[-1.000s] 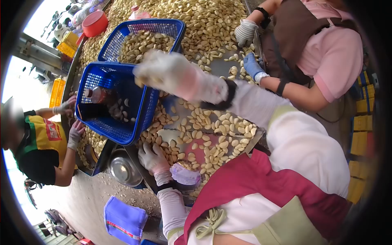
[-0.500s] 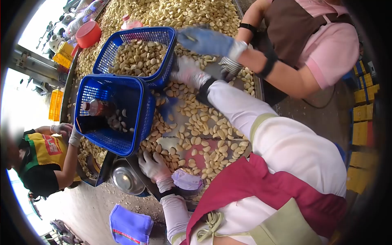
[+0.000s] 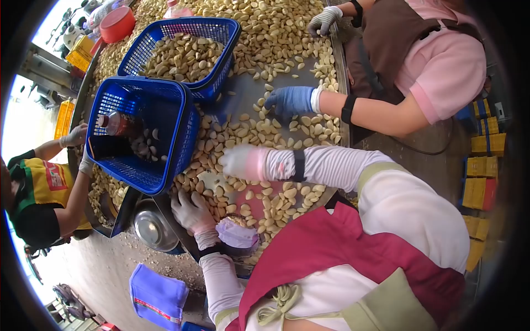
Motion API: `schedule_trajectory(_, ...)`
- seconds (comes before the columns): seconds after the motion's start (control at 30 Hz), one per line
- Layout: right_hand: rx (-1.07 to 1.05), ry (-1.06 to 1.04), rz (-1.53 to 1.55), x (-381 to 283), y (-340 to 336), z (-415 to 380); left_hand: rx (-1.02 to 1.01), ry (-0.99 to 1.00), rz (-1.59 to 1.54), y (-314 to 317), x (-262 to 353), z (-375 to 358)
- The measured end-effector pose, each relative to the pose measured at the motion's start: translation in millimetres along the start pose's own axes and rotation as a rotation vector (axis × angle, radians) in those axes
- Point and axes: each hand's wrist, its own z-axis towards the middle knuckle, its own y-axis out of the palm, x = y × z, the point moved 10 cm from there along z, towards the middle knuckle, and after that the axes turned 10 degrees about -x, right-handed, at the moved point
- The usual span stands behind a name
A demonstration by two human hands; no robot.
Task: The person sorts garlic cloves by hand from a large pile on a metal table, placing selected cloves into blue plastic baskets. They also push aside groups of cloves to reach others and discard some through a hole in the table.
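Pale, bean-like pieces [image 3: 265,132] lie spread over the metal work table. My left hand [image 3: 190,212], in a whitish glove, rests on some of them near the table's front edge, fingers apart. My right hand [image 3: 243,163], gloved too, is over the pieces in the middle; motion smears its fingers, so whether it holds anything cannot be seen. Left of it stands a blue basket [image 3: 185,149] with a bottle [image 3: 118,123] and a few pieces inside. Behind that, another blue basket [image 3: 232,41] is heaped with pieces. A lilac cloth-like item [image 3: 237,234] sits beside my left wrist.
Across on the right, a co-worker's blue-gloved hand [image 3: 292,102] touches the pieces. Another person's gloved hand [image 3: 86,164] is by the near basket at left. A round metal lid [image 3: 156,229] sits below the table edge, and a red bowl [image 3: 117,25] stands far left.
My right hand has come from beside the far basket toward me. The co-worker's blue-gloved hand has moved down onto the pieces, and their other hand to the far table edge.
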Motion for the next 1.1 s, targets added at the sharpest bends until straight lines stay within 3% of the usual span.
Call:
schedule_trajectory(0.07, -0.047, -0.017, -0.069, -18, 6, 0, -0.004, -0.004, 0.003, 1, -1, 0)
schedule_trajectory(0.17, -0.13, 0.117, -0.018, -17, 13, 6, -0.045, -0.037, -0.012, 1, -2, 1)
schedule_trajectory(0.23, -0.291, 0.21, 0.33, 2, 30, 7, -0.012, -0.019, -0.025, -1, -2, -1)
schedule_trajectory(0.37, -0.267, 0.127, 0.546, 9, 6, -16, 0.007, -0.001, -0.005, -2, 0, 0)
schedule_trajectory(0.43, -0.035, 0.325, 1.017, 66, -10, -34, -0.005, -0.026, -0.013, -1, -2, 0)
schedule_trajectory(0.5, 0.159, 0.383, 0.974, 106, -18, -37, -0.027, -0.024, 0.011, -2, 1, 2)
schedule_trajectory(0.53, 0.244, 0.363, 0.725, 112, -32, -37, -0.026, -0.024, 0.01, -2, 0, 2)
schedule_trajectory(0.57, 0.247, 0.364, 0.722, 108, -25, -32, -0.021, -0.021, 0.009, -1, 1, 2)
schedule_trajectory(0.63, -0.125, 0.436, 0.281, 74, 22, -17, -0.017, -0.006, 0.011, 0, -1, 3)
schedule_trajectory(0.73, -0.218, 0.279, 0.281, 14, 39, -20, 0.006, 0.005, 0.016, 0, -2, 0)
schedule_trajectory(0.8, -0.332, 0.078, 0.46, -18, 31, -21, -0.025, -0.016, 0.011, 1, -2, 2)
schedule_trajectory(0.83, -0.29, 0.145, 0.53, -3, 14, -17, -0.027, -0.026, 0.011, 0, -2, 2)
schedule_trajectory(0.9, 0.092, 0.25, 0.422, 49, -11, -16, -0.033, -0.022, -0.001, -3, 1, 1)
schedule_trajectory(0.97, 0.16, 0.448, 0.301, 88, -27, -23, -0.022, -0.014, 0.006, 0, -1, 0)
schedule_trajectory(1.1, 0.024, 0.501, 0.218, 115, -16, -19, -0.009, -0.003, 0.014, 1, -1, 1)
